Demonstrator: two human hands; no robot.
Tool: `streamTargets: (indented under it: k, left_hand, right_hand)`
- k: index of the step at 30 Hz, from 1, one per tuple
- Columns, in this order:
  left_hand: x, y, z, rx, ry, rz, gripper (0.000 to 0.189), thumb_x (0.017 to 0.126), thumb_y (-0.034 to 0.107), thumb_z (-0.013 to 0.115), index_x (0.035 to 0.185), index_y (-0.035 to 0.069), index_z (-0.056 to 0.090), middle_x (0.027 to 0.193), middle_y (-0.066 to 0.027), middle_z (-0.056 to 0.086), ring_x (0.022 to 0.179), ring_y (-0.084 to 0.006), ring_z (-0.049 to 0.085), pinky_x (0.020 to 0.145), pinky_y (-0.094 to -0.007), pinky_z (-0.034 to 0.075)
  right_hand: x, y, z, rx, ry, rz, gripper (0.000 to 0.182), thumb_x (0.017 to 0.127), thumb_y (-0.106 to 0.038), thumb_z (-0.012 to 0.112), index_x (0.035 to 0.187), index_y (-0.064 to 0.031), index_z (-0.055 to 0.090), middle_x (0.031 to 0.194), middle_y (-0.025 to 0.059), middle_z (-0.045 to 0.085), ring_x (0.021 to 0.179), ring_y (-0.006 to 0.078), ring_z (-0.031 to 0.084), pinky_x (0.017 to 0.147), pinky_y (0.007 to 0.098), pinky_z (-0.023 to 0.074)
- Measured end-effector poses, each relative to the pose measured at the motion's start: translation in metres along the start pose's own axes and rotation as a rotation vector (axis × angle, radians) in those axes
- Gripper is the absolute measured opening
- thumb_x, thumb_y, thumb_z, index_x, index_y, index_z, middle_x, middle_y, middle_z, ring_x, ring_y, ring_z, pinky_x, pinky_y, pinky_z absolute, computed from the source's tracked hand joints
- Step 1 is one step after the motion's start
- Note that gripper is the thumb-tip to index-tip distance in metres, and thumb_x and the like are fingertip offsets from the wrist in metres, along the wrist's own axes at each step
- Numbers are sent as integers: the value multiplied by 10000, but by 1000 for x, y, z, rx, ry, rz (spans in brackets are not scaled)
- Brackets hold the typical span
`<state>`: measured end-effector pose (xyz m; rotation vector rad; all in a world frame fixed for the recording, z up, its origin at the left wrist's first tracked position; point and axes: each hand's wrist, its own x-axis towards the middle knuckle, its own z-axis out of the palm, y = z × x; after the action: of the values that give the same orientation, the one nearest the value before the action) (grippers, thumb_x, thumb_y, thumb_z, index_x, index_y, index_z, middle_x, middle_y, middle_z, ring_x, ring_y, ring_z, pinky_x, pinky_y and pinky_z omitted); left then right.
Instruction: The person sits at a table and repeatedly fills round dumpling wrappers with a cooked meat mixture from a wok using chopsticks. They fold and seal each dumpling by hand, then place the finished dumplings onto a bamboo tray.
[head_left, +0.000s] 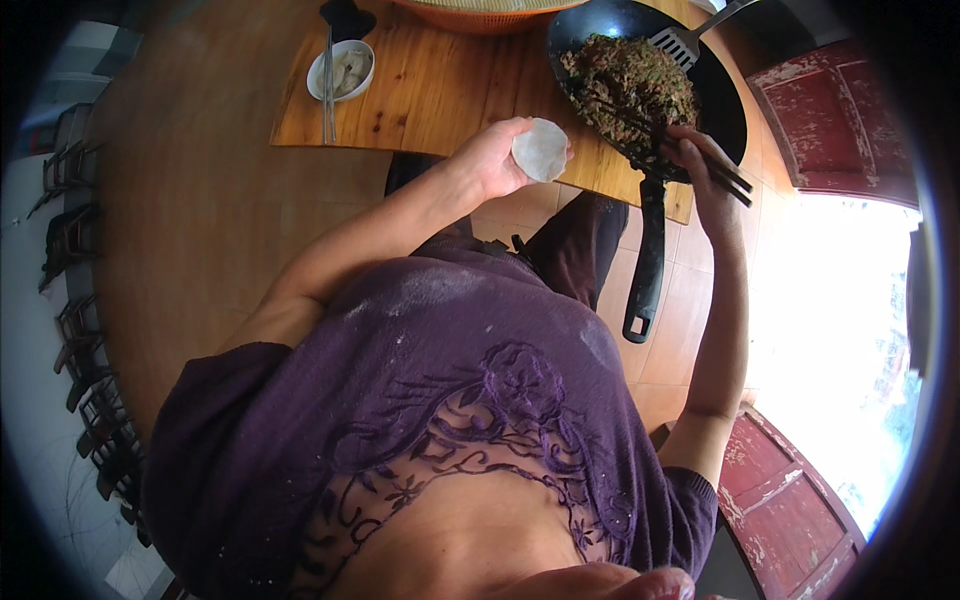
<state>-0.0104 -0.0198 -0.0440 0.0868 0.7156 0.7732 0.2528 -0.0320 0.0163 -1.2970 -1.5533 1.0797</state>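
Observation:
A round, pale dough wrapper (540, 151) lies flat across the palm and fingers of my left hand (499, 157), just above the table's front edge. My right hand (701, 154) grips a pair of dark chopsticks (724, 178). Their tips reach into a mound of minced filling flecked with green (637, 79). That filling sits in a black wok (726, 112), whose long handle (646, 262) sticks out past the table edge towards me. Resting in the wok against the filling is a slotted metal spatula (679, 46).
On the wooden table (450, 82), a white bowl (340, 71) holds pale dumpling-like pieces, with metal chopsticks (328, 90) across its rim. An orange basket (487, 19) stands at the far edge. Red weathered door panels (832, 120) flank a bright doorway at right; chairs (75, 225) line the left.

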Motion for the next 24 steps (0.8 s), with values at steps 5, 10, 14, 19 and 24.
streamTargets:
  k: [5, 10, 14, 19, 24]
  left_hand:
    - [2, -6, 11, 19, 7, 18, 373, 903, 159, 294, 1192, -69, 353, 1171, -256, 461, 1093, -358, 474, 932, -457, 397]
    - [4, -12, 21, 4, -7, 14, 371, 892, 135, 301, 1186, -87, 343, 1170, -258, 460, 1087, -364, 475, 937, -465, 393]
    - [8, -16, 23, 47, -3, 44, 373, 891, 134, 295, 1186, -91, 339, 1172, -256, 459, 1085, -366, 476, 936, -470, 392]
    - [4, -13, 34, 18, 20, 58, 376, 890, 132, 297, 1186, -97, 336, 1169, -260, 456, 1079, -367, 479, 930, -477, 393]
    - [-2, -2, 33, -13, -26, 48, 373, 889, 129, 302, 1189, -89, 340, 1176, -262, 446, 1082, -379, 472, 929, -485, 390]
  right_hand:
    - [-11, 2, 6, -127, 2, 20, 215, 892, -122, 471, 1012, 12, 589, 961, 95, 608, 853, 144, 603, 758, 242, 472]
    - [-40, -4, 11, -92, 82, 81, 233, 898, -130, 464, 1050, 10, 571, 1007, 102, 598, 880, 164, 604, 755, 248, 472]
    - [-54, -17, 25, 18, 216, 144, 266, 902, -171, 472, 1057, 24, 566, 978, 115, 607, 861, 173, 612, 748, 256, 482]
    - [-48, -18, 39, 228, 333, 215, 311, 906, -204, 462, 1072, 48, 539, 936, 153, 608, 840, 185, 621, 752, 265, 499]
    - [-23, 8, 25, 650, 351, 343, 300, 903, -156, 439, 1080, 78, 500, 982, 188, 579, 884, 259, 610, 739, 284, 527]
